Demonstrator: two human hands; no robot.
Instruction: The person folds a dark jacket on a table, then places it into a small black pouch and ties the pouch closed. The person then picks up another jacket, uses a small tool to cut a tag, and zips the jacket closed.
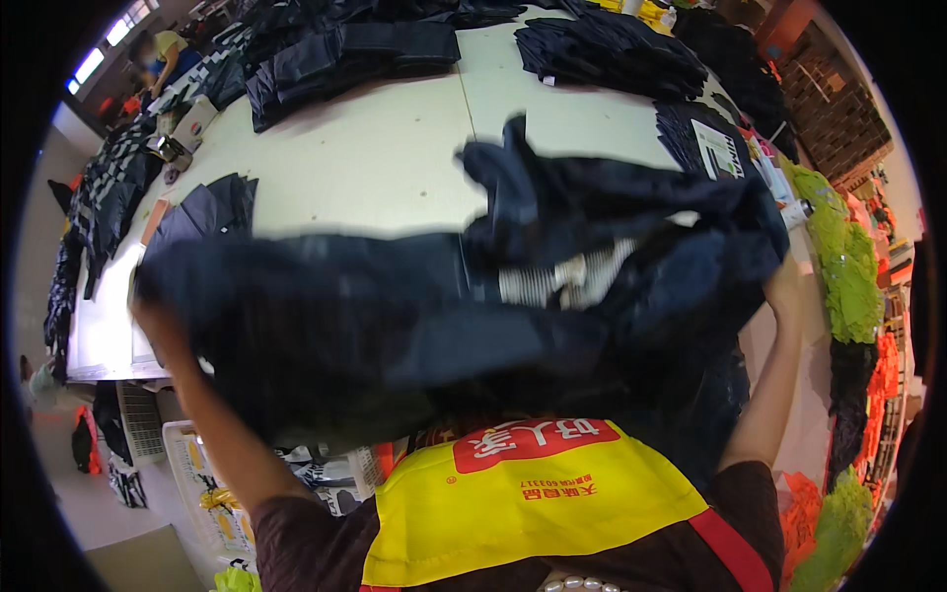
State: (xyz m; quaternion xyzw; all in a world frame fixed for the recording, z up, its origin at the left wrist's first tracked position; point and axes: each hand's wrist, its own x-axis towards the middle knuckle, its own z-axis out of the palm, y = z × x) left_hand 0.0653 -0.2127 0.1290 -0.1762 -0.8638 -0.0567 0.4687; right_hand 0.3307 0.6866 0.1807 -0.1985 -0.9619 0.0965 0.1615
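A dark navy garment [395, 335] is stretched wide between my two hands, smeared by motion, above the near part of the table. A striped white-and-dark band [572, 279] with a pale knot or tie shows in a gap in its folds. My left hand [156, 314] is closed on the garment's left end; the cloth hides most of its fingers. At the opposite end, my right hand [782, 286] grips the cloth, fingers mostly hidden too. The lower part of the garment hangs in front of my yellow apron [533, 493].
Folded dark garments lie in stacks on the white table [365, 187]: one far left [355, 64], one far right [607, 54]. Right of the table are lime-green cloth [838, 257] and orange pieces. A white basket [197, 483] stands at lower left. Another person [173, 59] is far left.
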